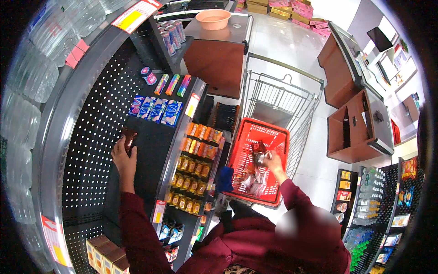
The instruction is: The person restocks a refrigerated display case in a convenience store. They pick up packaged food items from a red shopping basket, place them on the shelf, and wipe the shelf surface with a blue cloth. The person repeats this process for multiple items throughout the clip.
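My left hand (pixel 125 159) is on a dark brown, shiny packet (pixel 129 137) that stands against the perforated back panel of a black shelf (pixel 150 140). Thumb and fingers lie on either side of it. On the right, my right hand (pixel 272 161) reaches into a red plastic basket (pixel 287 137) and grips a silvery packet (pixel 261 158). Beside that hand in the basket lies a dark red packet (pixel 259 146); several clear and reddish packets (pixel 251 179) lie lower down. Blue boxes (pixel 171 113) stand in a row farther back on the shelf.
The basket sits in a metal shopping cart (pixel 301 126). Orange and yellow packs (pixel 195 167) fill a lower rack between shelf and basket. Boxes (pixel 106 255) stand at the shelf's near end. Bottled water (pixel 20 130) lines the far left. A brown counter (pixel 215 66) bears a basin (pixel 213 20).
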Demonstrator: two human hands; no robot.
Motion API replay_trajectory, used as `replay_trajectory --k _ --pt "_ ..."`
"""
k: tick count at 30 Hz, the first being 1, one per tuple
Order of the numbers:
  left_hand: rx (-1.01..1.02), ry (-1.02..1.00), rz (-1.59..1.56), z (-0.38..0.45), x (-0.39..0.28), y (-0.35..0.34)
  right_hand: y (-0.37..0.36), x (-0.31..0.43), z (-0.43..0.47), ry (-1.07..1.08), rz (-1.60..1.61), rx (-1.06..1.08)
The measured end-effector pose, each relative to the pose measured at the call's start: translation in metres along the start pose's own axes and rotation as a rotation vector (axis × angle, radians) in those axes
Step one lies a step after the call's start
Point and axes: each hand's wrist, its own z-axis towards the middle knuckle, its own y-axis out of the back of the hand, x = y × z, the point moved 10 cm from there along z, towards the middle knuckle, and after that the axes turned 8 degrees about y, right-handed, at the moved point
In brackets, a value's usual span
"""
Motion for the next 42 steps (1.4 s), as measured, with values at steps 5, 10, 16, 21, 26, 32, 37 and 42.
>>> replay_trajectory --k 5,10,16,21,26,32,37,42 --pt "-0.038 -0.086 -0.119 -0.044 -0.047 0.023 0.017 0.045 0.028 0.141 0.090 -0.127" --pt "0.006 0.017 -0.214 -0.092 -0.051 0.044 -0.060 0.236 -0.012 0.251 0.221 0.222" --pt "-0.026 0.456 -0.698 -0.118 0.008 0.041 -0.127 0.464 -0.079 0.798 0.441 0.437" --pt "0.051 0.472 -0.720 -0.113 0.038 0.007 -0.224 0.507 -0.068 0.942 0.068 0.371" --pt "0.003 0.436 -0.838 -0.114 0.020 0.019 -0.265 0.496 -0.069 0.616 0.363 0.548" --pt "0.243 0.411 -1.180 -0.141 -0.072 0.052 -0.212 0.451 -0.111 0.305 0.861 0.718" --pt "0.292 0.201 -0.985 -0.165 -0.116 0.056 -0.133 0.374 -0.130 0.176 0.874 0.636" --pt "0.053 0.249 -0.570 -0.157 -0.048 0.071 -0.070 0.172 -0.092 -0.154 0.470 0.450"
